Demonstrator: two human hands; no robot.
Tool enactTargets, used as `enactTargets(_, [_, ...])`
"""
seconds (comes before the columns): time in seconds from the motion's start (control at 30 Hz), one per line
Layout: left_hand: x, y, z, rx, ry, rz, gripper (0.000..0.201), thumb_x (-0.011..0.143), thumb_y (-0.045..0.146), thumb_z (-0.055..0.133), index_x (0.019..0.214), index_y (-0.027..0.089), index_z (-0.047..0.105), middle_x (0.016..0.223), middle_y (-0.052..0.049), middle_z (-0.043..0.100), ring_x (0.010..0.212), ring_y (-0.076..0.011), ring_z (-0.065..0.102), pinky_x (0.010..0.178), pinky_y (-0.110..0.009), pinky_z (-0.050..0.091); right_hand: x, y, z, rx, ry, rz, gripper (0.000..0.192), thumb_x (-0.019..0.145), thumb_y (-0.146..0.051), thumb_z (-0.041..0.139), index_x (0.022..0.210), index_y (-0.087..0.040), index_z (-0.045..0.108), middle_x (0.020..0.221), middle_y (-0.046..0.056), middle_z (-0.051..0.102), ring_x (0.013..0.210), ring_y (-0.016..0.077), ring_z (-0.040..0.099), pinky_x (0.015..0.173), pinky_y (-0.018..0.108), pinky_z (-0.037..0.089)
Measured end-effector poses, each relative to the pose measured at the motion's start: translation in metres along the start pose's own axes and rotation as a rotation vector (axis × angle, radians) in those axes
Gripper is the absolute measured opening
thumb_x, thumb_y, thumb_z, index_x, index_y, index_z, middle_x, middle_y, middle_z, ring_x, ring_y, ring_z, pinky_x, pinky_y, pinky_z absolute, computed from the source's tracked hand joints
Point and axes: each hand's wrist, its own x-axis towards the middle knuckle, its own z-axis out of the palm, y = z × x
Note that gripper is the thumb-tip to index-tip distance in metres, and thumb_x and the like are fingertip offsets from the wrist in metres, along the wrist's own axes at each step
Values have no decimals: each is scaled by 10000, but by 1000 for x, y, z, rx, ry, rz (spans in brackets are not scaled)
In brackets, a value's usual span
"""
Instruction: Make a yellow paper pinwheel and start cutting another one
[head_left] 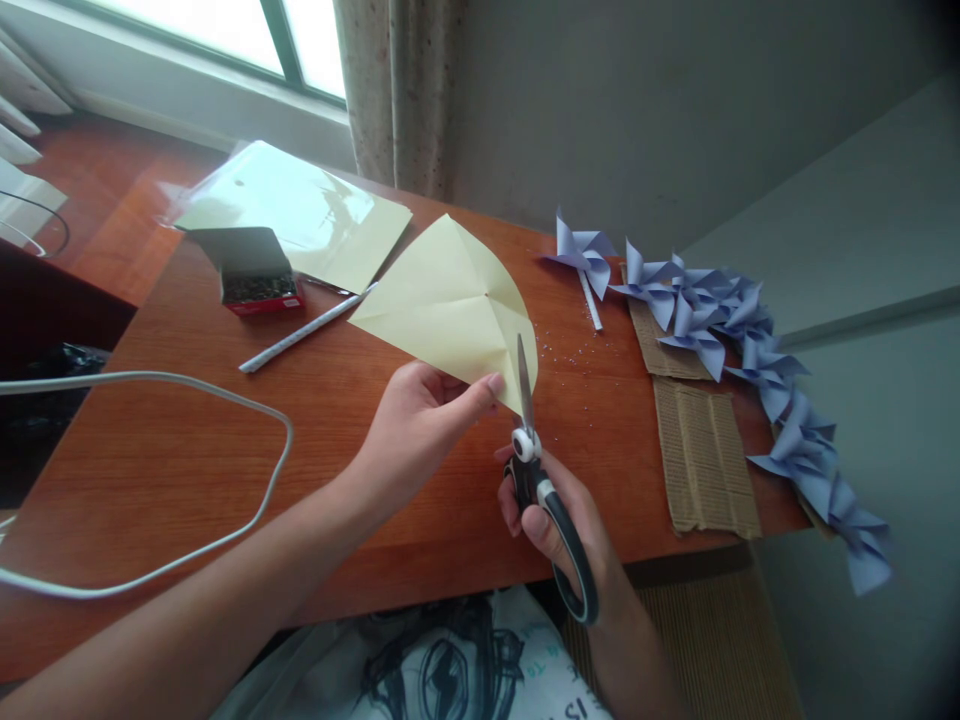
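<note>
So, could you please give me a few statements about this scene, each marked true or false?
1. The right hand holds the scissors. True.
2. The left hand holds a pinwheel. False: it holds the yellow paper.
3. The red box is closed. False: its lid stands open.
4. Bluish pinwheels stand at the right of the picture. True.
5. The cable is looped around the scissors. False: it lies at the left of the picture, apart from them.
</note>
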Motion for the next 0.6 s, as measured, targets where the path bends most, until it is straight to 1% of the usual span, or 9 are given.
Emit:
enactTargets(0.13, [0, 1, 0, 4, 1, 2, 230, 785, 357, 805, 719, 146, 740, 694, -50, 752, 682, -184, 700, 607, -236, 515, 0, -1, 1, -6, 12, 6, 537, 822, -567, 704, 1222, -229, 586, 783, 12, 538, 675, 159, 453, 582, 271, 361])
enactTargets(0.37, [0, 1, 0, -41, -13, 8, 185, 792, 312, 808, 713, 160, 738, 657, -20, 732, 666, -160, 691, 600, -214, 503, -1, 2, 1, -1, 25, 6, 535, 824, -562, 706, 1221, -222, 590, 784, 10, 533, 667, 151, 445, 561, 261, 344])
enactTargets(0.6, [0, -1, -1, -37, 3, 4, 184, 784, 326, 815, 748, 157, 754, 645, -24, 724, 665, -172, 693, 595, -226, 506, -1, 1, 2, 14, 32, 8, 506, 831, -553, 710, 1209, -235, 600, 773, 5, 526, 657, 146, 429, 550, 256, 327])
